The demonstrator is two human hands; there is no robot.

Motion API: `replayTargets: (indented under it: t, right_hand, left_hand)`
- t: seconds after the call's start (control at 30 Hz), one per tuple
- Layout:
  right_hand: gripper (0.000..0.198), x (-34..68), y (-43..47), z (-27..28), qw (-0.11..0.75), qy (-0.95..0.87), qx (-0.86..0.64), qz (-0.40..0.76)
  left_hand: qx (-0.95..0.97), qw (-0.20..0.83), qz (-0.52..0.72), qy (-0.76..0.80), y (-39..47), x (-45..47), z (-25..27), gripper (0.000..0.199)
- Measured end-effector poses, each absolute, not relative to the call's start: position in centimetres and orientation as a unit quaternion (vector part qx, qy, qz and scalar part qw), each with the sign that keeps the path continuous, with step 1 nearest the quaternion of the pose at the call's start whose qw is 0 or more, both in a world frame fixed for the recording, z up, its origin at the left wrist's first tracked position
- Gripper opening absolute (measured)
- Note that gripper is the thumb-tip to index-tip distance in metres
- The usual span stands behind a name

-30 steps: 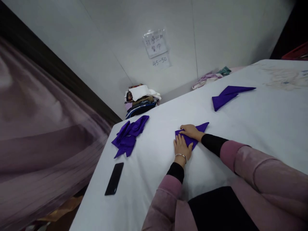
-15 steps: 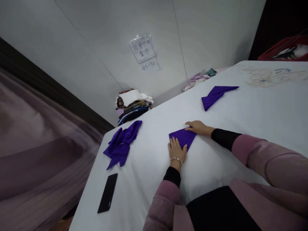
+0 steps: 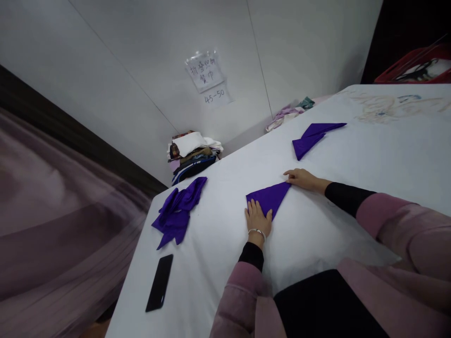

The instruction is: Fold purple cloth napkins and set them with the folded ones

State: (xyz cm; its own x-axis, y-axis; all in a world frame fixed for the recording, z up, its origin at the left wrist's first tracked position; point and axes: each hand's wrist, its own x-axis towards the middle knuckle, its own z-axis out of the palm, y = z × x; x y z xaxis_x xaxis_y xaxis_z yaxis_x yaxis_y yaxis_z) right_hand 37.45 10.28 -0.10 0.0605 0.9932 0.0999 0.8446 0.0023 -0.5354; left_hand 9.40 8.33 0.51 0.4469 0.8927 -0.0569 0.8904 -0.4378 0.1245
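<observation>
A purple napkin (image 3: pixel 269 195), folded to a triangle, lies flat on the white tablecloth. My left hand (image 3: pixel 258 219), with a bracelet at the wrist, rests spread over its lower left part. At the napkin's right-hand corner is my right hand (image 3: pixel 302 180); its thumb side touches the tip while the index finger stretches out beyond the edge. Another purple napkin (image 3: pixel 310 139), folded into a long pointed shape, sits farther back on the right. Several crumpled purple napkins (image 3: pixel 179 209) are heaped toward the table's left edge.
A black phone (image 3: pixel 159 283) lies near the left edge of the table (image 3: pixel 211 263). Behind the table are a stack of folded clothes (image 3: pixel 193 152) and some pink and green cloths (image 3: pixel 287 115). A handwritten sign (image 3: pixel 205 72) hangs on the wall, and a red basket (image 3: pixel 391 70) stands far right.
My right hand has slid rightward along the napkin's upper edge to its corner. My left hand stays in place on the cloth. The view has shifted slightly.
</observation>
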Motion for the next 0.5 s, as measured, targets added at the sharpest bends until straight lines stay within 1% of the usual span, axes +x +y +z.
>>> replayTargets:
  t: [0.17,0.27,0.37,0.5]
  right_hand:
    - [0.037,37.9,10.1,0.0,0.248,-0.643,-0.714,0.124]
    - [0.036,37.0,10.0,0.6,0.272,-0.631,-0.721,0.089]
    - [0.04,33.5,10.3,1.2,0.309,-0.649,-0.693,0.053]
    - [0.05,26.0,11.2,0.9,0.328,-0.715,-0.615,0.051]
  left_hand:
    - [0.849,0.069,0.009,0.524,8.4,9.4,0.5,0.072]
    - [0.85,0.064,0.012,0.523,8.4,9.4,0.2,0.072]
    - [0.851,0.056,0.008,0.522,8.5,9.4,0.0,0.072]
    - [0.848,0.058,-0.01,0.526,8.6,9.4,0.2,0.072]
